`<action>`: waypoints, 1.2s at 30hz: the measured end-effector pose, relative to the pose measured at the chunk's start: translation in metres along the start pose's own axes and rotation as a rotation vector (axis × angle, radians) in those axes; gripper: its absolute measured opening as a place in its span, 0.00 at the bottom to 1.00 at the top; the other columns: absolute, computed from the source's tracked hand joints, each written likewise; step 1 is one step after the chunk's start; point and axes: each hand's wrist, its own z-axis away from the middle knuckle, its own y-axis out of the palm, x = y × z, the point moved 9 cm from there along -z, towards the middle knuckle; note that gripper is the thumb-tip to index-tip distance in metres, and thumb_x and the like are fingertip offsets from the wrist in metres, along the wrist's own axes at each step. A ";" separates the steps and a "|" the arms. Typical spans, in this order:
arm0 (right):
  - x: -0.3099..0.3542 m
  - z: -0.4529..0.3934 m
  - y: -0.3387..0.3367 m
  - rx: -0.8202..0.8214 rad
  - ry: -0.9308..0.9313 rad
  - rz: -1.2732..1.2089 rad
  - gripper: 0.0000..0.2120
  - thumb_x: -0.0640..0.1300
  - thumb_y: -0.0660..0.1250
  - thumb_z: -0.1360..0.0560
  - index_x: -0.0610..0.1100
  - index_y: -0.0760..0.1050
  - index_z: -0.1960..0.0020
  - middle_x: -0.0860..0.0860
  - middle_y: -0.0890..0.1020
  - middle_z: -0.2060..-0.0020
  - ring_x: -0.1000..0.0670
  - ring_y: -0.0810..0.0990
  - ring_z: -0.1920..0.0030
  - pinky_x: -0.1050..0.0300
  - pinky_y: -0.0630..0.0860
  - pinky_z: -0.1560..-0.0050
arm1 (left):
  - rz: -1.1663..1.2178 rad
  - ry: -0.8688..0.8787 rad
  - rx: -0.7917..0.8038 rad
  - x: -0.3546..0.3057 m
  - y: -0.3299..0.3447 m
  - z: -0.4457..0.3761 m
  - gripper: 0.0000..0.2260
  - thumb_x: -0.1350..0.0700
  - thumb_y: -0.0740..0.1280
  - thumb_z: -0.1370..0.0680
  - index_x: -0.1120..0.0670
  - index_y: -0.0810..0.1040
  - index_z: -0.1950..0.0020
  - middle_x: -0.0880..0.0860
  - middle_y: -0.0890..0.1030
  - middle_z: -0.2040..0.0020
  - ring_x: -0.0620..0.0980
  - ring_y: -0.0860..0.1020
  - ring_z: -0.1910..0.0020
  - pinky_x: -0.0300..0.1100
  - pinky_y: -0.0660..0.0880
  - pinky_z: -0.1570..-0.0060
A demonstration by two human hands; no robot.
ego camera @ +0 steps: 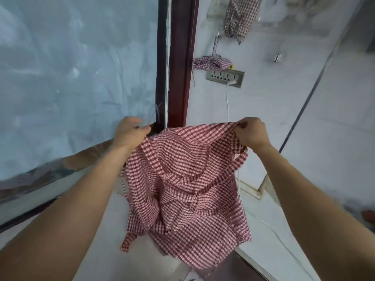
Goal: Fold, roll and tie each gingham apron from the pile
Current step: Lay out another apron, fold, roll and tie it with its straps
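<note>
A red-and-white gingham apron [186, 179] hangs crumpled in the air in front of me, held up by its top edge. My left hand [129, 132] grips the left corner of that edge. My right hand [251, 132] pinches the right corner between thumb and fingers. The apron's lower part dangles above the white counter [105, 240]. On the wall ahead, a rolled and tied gingham apron [212, 62] hangs from a hook by its strap. Another gingham apron [240, 16] hangs higher up, loosely bunched.
A frosted window [77, 78] with a dark red frame [179, 67] fills the left. A wall socket [225, 78] has a white cable [228, 104] running down behind the apron. A glass partition edge [304, 110] runs diagonally at right.
</note>
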 end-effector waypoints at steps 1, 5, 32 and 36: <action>0.010 -0.003 -0.003 0.014 -0.003 -0.033 0.10 0.39 0.68 0.25 0.38 0.84 0.46 0.43 0.85 0.51 0.45 0.82 0.51 0.56 0.79 0.48 | -0.248 -0.021 0.144 0.005 0.007 -0.002 0.27 0.39 0.71 0.32 0.54 0.79 0.38 0.55 0.81 0.41 0.53 0.81 0.49 0.43 0.78 0.49; 0.048 -0.007 0.004 0.103 0.018 -0.158 0.07 0.41 0.70 0.27 0.40 0.84 0.51 0.46 0.85 0.57 0.46 0.83 0.56 0.54 0.82 0.56 | -0.877 0.016 0.454 0.006 0.032 0.025 0.31 0.35 0.64 0.24 0.56 0.73 0.30 0.56 0.77 0.35 0.54 0.77 0.43 0.44 0.75 0.45; 0.146 -0.014 0.025 0.371 -0.184 0.293 0.08 0.44 0.73 0.25 0.38 0.82 0.54 0.44 0.85 0.62 0.47 0.84 0.71 0.58 0.81 0.69 | 0.831 -0.370 0.036 -0.043 0.006 0.023 0.15 0.64 0.75 0.28 0.68 0.79 0.44 0.60 0.84 0.59 0.52 0.81 0.71 0.46 0.81 0.71; 0.136 -0.015 0.035 0.442 -0.043 0.186 0.06 0.33 0.62 0.23 0.37 0.74 0.59 0.41 0.82 0.55 0.48 0.84 0.68 0.56 0.83 0.64 | 0.512 -0.211 0.199 -0.075 0.005 0.023 0.21 0.64 0.70 0.23 0.64 0.71 0.31 0.58 0.78 0.66 0.46 0.75 0.77 0.37 0.73 0.78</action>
